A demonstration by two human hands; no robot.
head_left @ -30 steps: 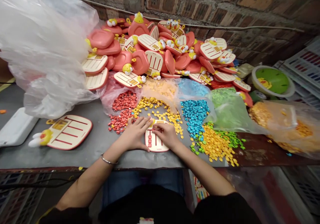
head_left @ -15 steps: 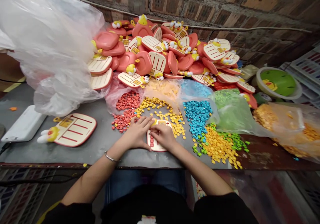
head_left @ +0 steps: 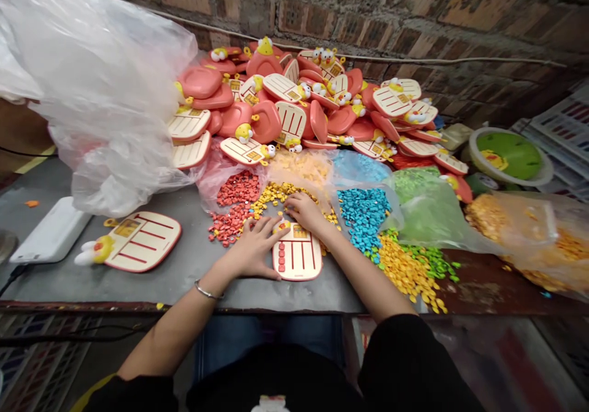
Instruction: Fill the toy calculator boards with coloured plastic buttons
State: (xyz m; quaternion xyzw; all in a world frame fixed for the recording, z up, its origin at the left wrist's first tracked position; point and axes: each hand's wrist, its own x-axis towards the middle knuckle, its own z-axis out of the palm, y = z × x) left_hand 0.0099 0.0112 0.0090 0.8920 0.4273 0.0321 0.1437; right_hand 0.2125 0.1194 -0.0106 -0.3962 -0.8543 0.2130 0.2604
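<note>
Right hand [head_left: 305, 210] shifted beyond the board [head_left: 299, 266] to yellow pieces [head_left: 272, 194] by its fingertips, pinch too small to tell; left hand [head_left: 254, 247], fingers spread, at board's left edge.

passage: grey tabletop [head_left: 196, 237] between leftmost board [head_left: 145, 240] and left hand [head_left: 254, 249] | blocked behind: board heap [head_left: 267, 120] | far left: plastic bag [head_left: 119, 105]

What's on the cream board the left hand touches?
On the board, red pieces line its left side; a yellow panel shows near the top. The left hand hides part of the upper left corner.
</note>
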